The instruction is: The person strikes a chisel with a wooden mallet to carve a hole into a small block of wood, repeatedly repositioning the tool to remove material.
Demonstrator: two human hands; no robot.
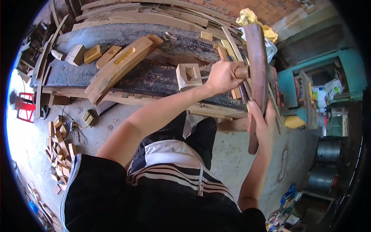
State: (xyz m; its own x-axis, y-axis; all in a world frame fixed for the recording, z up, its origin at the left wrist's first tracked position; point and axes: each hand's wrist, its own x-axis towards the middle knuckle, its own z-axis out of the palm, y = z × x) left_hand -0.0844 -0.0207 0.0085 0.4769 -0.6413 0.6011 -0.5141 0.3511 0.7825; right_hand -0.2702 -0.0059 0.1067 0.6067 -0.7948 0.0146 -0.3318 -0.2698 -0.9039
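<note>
My left hand (pixel 225 76) is closed round the wooden handle (pixel 242 72) of a chisel, whose thin metal shaft points left to a small wooden block with a square hollow (pixel 188 76). My right hand (pixel 264 121) grips a long, dark wooden mallet (pixel 256 62) near its lower end. The mallet stands beside the butt of the chisel handle; whether they touch I cannot tell. The hollowed block lies on the dark workbench (pixel 150 79), close to its front edge.
A long wooden piece with a carved slot (pixel 124 63) lies left on the bench, near several small blocks (pixel 92 53). More tools and wood strips lie beneath my hands. Offcuts (pixel 60 150) are piled on the floor at left; a teal metal frame (pixel 288 87) stands at right.
</note>
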